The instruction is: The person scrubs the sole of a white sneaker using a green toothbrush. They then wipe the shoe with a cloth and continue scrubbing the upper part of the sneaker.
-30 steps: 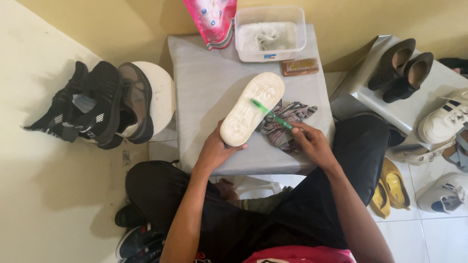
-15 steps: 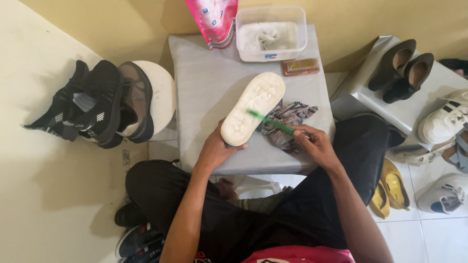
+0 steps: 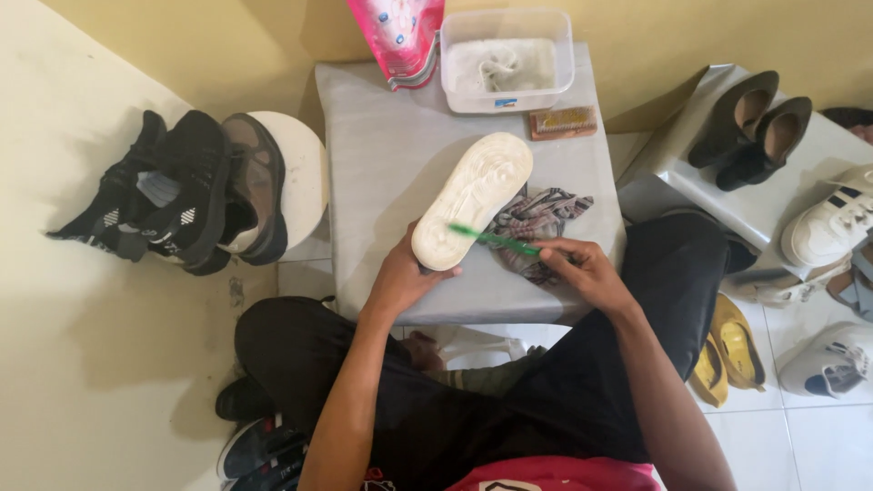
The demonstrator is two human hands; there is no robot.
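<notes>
Sole-up white shoe [image 3: 473, 200] lying on the grey desk [image 3: 382, 136], heel end toward the person. The left hand [image 3: 400, 277] wraps its fingers closed around the heel, apparently to steady the sole. The right hand [image 3: 582, 268] pinches a green toothbrush [image 3: 496, 239], bristle end laid on the sole. A patterned cloth [image 3: 536, 223] lies beside the shoe. Behind, a clear plastic tub [image 3: 506, 59] holds whitish contents, perhaps a rag in foam; a pink pouch [image 3: 400, 36] stands next to it, a small scrubbing brush [image 3: 564, 121] just in front.
</notes>
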